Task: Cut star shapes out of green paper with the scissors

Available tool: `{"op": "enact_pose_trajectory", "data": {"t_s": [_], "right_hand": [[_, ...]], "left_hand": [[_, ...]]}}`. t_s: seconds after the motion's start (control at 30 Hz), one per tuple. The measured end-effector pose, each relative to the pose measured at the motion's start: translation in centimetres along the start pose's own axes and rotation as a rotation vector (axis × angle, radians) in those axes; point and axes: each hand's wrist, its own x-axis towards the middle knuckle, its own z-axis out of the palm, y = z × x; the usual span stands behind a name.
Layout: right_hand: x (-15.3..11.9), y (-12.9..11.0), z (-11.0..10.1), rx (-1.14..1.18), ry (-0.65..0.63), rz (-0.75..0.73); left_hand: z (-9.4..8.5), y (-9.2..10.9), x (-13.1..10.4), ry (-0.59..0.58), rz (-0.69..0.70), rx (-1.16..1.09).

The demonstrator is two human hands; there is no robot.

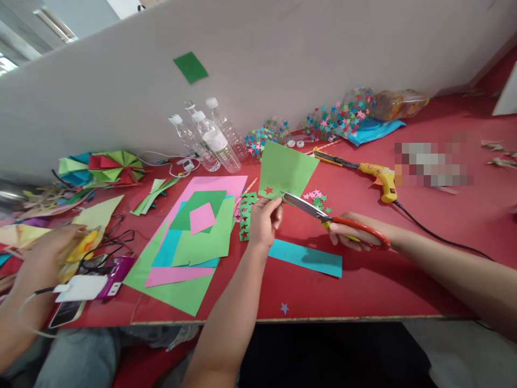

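My left hand [269, 218] pinches a light green sheet of paper [288, 167] by its lower edge and holds it raised above the table. A red star shape shows near that sheet's lower left corner. In my right hand [349, 231] is a pair of scissors [307, 207] with red and yellow handles, its blades at the paper's lower edge beside my left fingertips. Whether the blades are parted there I cannot tell. Beneath lies a blue paper strip [307, 257]. A green strip with star-shaped holes [244, 218] is just left of my left hand.
Stacked coloured paper [202, 237] covers the left middle. Behind stand plastic bottles [216, 137] and bags of stars [339, 118]. A yellow glue gun [379, 180] trails its cord rightward. At left, another person's hand [48, 258] is near a purple power bank [117, 275].
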Motion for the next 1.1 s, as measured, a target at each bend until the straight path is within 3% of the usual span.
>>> {"op": "enact_pose_trajectory", "data": {"t_s": [0.2, 0.77, 1.1], "right_hand": [[0.2, 0.3, 0.2, -0.032, 0.012, -0.005], [0.2, -0.7, 2.4, 0.008, 0.116, 0.123], [0.2, -0.7, 2.5, 0.012, 0.143, 0.142]], "left_hand": [[0.4, 0.0, -0.5, 0.072, 0.12, 0.217], [0.8, -0.6, -0.8, 0.077, 0.1, 0.166], [0.7, -0.6, -0.7, 0.047, 0.082, 0.108]]}}
